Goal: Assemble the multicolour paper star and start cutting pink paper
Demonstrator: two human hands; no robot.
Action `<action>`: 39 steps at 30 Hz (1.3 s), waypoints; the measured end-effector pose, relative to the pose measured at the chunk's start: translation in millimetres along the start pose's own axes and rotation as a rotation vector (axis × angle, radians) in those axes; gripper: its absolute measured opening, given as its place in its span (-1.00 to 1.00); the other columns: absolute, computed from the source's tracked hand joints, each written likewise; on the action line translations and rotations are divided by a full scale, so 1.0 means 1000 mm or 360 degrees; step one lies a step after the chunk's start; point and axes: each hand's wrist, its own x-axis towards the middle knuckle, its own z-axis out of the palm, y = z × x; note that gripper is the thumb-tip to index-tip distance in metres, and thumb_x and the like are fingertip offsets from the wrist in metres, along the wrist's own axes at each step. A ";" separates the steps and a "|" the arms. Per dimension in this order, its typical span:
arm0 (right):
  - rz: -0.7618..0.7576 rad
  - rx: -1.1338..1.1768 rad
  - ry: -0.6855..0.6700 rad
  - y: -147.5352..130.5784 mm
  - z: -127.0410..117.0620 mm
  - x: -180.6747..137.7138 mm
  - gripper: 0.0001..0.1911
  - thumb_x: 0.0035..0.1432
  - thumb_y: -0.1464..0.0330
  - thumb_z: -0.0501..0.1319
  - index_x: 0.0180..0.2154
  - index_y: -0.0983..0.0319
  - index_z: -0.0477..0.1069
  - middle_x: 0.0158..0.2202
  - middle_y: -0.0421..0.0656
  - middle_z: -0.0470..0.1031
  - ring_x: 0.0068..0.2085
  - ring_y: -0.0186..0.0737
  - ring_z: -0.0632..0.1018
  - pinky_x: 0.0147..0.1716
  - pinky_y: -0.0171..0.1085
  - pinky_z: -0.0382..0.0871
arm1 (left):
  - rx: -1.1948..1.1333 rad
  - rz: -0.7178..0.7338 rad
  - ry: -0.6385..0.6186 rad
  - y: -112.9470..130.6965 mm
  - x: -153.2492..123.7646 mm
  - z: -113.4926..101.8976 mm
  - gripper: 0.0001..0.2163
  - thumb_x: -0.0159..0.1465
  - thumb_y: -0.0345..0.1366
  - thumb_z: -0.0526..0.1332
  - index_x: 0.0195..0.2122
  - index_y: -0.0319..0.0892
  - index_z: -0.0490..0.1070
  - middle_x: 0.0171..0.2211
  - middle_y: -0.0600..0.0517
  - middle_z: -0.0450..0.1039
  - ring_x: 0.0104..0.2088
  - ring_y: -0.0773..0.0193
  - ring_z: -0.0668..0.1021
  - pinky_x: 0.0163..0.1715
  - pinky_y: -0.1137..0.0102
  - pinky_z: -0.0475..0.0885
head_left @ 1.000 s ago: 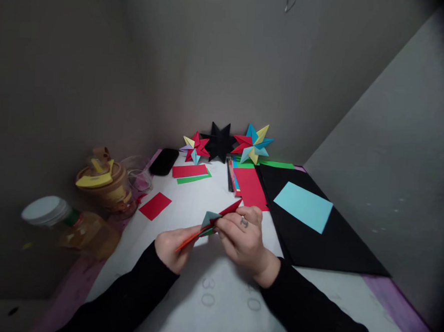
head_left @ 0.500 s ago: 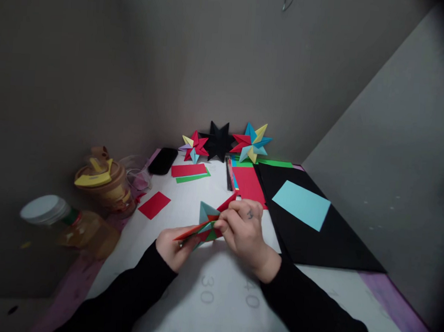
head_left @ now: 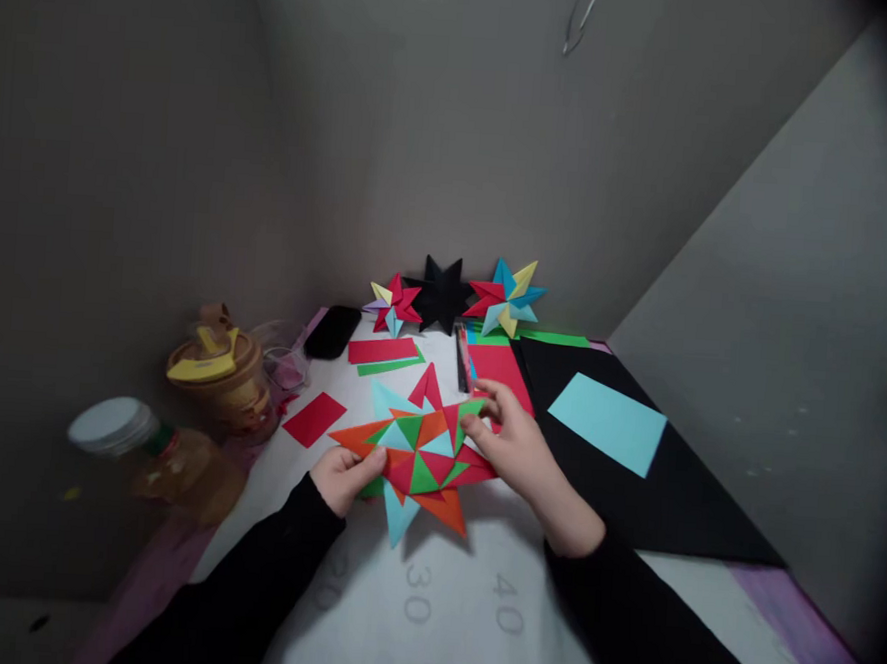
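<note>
I hold a folded paper star [head_left: 417, 451] of red, orange, green and light blue points, its face tilted up toward me above the white mat [head_left: 442, 602]. My left hand [head_left: 344, 476] pinches its lower left edge, thumb on top. My right hand [head_left: 516, 447] grips the right side, fingertips on a green and red point. Both hands are closed on the star.
Three finished stars lean on the back wall: a small mixed one [head_left: 394, 304], a black one [head_left: 440, 294], a blue-yellow-red one [head_left: 507, 296]. Loose red and green sheets [head_left: 382, 353], a red slip [head_left: 314, 419], a black sheet [head_left: 652, 475] bearing a light blue paper [head_left: 607, 422]. Jars [head_left: 215, 383] stand left.
The star was edge-on between my hands; now it is turned flat with its whole face showing. My right hand has shifted to its right edge.
</note>
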 end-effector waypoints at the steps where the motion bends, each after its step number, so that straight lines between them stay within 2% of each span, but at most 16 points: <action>1: 0.0135 0.0170 -0.0161 0.001 0.000 0.001 -0.46 0.07 0.11 0.23 0.02 0.22 0.25 -0.39 -0.20 0.42 -0.31 -0.16 0.49 -0.31 -0.18 0.35 | -0.0018 -0.0022 0.0045 -0.001 0.002 0.000 -0.49 -0.06 0.15 0.32 -0.53 -0.32 0.54 -0.71 0.01 0.44 -0.71 0.40 0.36 -0.70 0.51 0.26; 4: 0.0372 0.0649 -0.0439 0.002 0.006 0.002 -0.50 -0.02 0.17 0.31 -0.06 0.19 0.27 -0.57 -0.34 0.34 -0.50 -0.29 0.45 -0.48 -0.30 0.31 | -0.0007 -0.0050 0.0129 -0.004 0.006 -0.001 -0.49 -0.08 0.15 0.33 -0.58 -0.33 0.52 -0.72 -0.01 0.43 -0.72 0.38 0.37 -0.72 0.49 0.23; 7: 0.0504 0.1009 -0.0487 0.001 0.014 0.000 -0.54 -0.12 0.24 0.38 -0.17 0.18 0.29 -0.53 -0.31 0.44 -0.47 -0.25 0.52 -0.46 -0.30 0.36 | -0.0008 -0.0050 0.0155 -0.006 0.008 -0.002 -0.51 -0.06 0.13 0.32 -0.61 -0.32 0.51 -0.72 -0.01 0.43 -0.72 0.36 0.37 -0.72 0.48 0.21; 9: 0.0514 0.1125 -0.0475 0.001 0.017 0.000 -0.56 -0.12 0.25 0.39 -0.19 0.19 0.31 -0.49 -0.27 0.48 -0.43 -0.22 0.55 -0.42 -0.27 0.40 | -0.0003 -0.0010 0.0170 -0.006 0.009 -0.003 -0.52 -0.03 0.12 0.30 -0.61 -0.31 0.52 -0.72 0.00 0.43 -0.71 0.35 0.38 -0.71 0.46 0.22; 13: 0.0486 0.1150 -0.0567 0.004 0.017 0.001 -0.55 -0.11 0.26 0.40 -0.15 0.24 0.39 -0.45 -0.21 0.54 -0.37 -0.18 0.59 -0.31 -0.22 0.45 | 0.0090 0.0080 0.0170 -0.003 0.007 -0.003 -0.54 0.03 0.09 0.28 -0.58 -0.31 0.55 -0.69 -0.01 0.47 -0.68 0.31 0.42 -0.66 0.44 0.29; 17: 0.0561 0.1132 -0.0791 0.001 0.013 -0.001 -0.61 -0.12 0.24 0.40 -0.24 0.31 0.49 -0.29 -0.06 0.59 -0.21 -0.06 0.60 -0.16 -0.10 0.45 | -0.0010 0.0175 0.0079 -0.002 0.005 0.002 -0.58 0.00 0.04 0.32 -0.45 -0.31 0.59 -0.51 -0.07 0.58 -0.48 0.15 0.57 -0.45 0.36 0.45; 19: 0.0539 0.1066 -0.0857 -0.001 0.013 -0.003 -0.63 -0.09 0.23 0.38 -0.25 0.31 0.51 -0.28 -0.06 0.60 -0.20 -0.05 0.59 -0.15 -0.07 0.44 | -0.0127 0.0133 0.0084 -0.003 0.006 0.003 -0.59 -0.05 -0.02 0.38 -0.36 -0.30 0.59 -0.46 -0.09 0.60 -0.43 0.08 0.60 -0.38 0.29 0.49; 22: 0.0461 0.0948 -0.0972 0.000 0.014 -0.003 -0.61 -0.03 0.17 0.33 -0.21 0.30 0.50 -0.23 -0.04 0.58 -0.15 -0.03 0.57 -0.13 -0.06 0.43 | -0.0204 0.0044 0.0196 -0.001 0.007 0.002 -0.58 -0.12 -0.08 0.43 -0.33 -0.32 0.58 -0.47 -0.11 0.61 -0.44 0.03 0.61 -0.38 0.23 0.49; 24: 0.0401 0.0710 -0.0744 0.002 0.013 -0.001 -0.52 -0.02 0.15 0.31 -0.09 0.26 0.43 -0.13 -0.01 0.53 -0.08 -0.02 0.53 -0.12 -0.05 0.41 | -0.0179 0.0071 0.0275 0.001 0.007 0.001 -0.59 -0.12 -0.08 0.42 -0.34 -0.33 0.59 -0.46 -0.12 0.61 -0.42 0.03 0.61 -0.37 0.24 0.49; 27: 0.0230 0.0202 -0.0170 0.002 0.007 0.001 -0.31 -0.09 0.18 0.35 0.09 0.18 0.25 0.04 0.01 0.41 0.05 -0.02 0.43 -0.02 -0.02 0.32 | 0.0035 0.0203 0.0333 0.007 0.004 0.002 -0.66 -0.07 -0.11 0.38 -0.38 -0.31 0.59 -0.46 -0.09 0.61 -0.44 0.10 0.59 -0.40 0.31 0.45; 28: 0.0173 0.0098 -0.0120 0.000 0.004 0.002 -0.28 -0.11 0.20 0.37 0.10 0.17 0.23 0.05 0.00 0.40 0.07 -0.03 0.41 0.01 -0.03 0.29 | 0.0170 0.0256 0.0320 0.009 0.002 0.003 -0.70 -0.05 -0.12 0.36 -0.43 -0.29 0.59 -0.51 -0.06 0.60 -0.49 0.15 0.56 -0.45 0.36 0.42; 30: 0.0109 0.0062 -0.0312 -0.005 -0.002 0.000 -0.35 -0.12 0.24 0.38 0.04 0.18 0.29 -0.04 -0.04 0.47 0.01 -0.05 0.46 -0.02 -0.07 0.32 | 0.0440 0.0352 0.0246 0.012 -0.003 0.006 -0.75 0.00 -0.13 0.32 -0.55 -0.27 0.55 -0.64 0.03 0.51 -0.59 0.28 0.46 -0.56 0.43 0.32; 33: 0.0212 0.0259 -0.0708 -0.012 -0.004 -0.004 -0.50 -0.14 0.32 0.38 -0.10 0.21 0.37 -0.30 -0.16 0.52 -0.22 -0.14 0.54 -0.27 -0.21 0.43 | 0.0630 0.0439 0.0105 0.015 -0.010 0.009 -0.73 0.05 -0.14 0.27 -0.61 -0.26 0.50 -0.71 0.08 0.38 -0.63 0.37 0.35 -0.60 0.47 0.23; 35: 0.0338 0.0407 -0.0801 -0.015 -0.002 -0.007 -0.55 -0.16 0.39 0.37 -0.15 0.21 0.36 -0.41 -0.23 0.49 -0.34 -0.20 0.54 -0.42 -0.29 0.42 | 0.0648 0.0456 0.0036 0.017 -0.014 0.010 -0.73 0.07 -0.15 0.26 -0.59 -0.28 0.50 -0.69 0.08 0.38 -0.62 0.37 0.33 -0.59 0.47 0.22; 39: 0.0494 0.0619 -0.0864 -0.016 0.004 -0.010 -0.80 -0.12 0.42 0.32 -0.38 0.27 0.38 -0.53 -0.26 0.44 -0.48 -0.33 0.49 -0.52 -0.38 0.34 | 0.0636 0.0395 -0.0069 0.018 -0.017 0.012 -0.71 0.08 -0.15 0.25 -0.64 -0.27 0.44 -0.73 0.11 0.31 -0.64 0.40 0.29 -0.62 0.48 0.18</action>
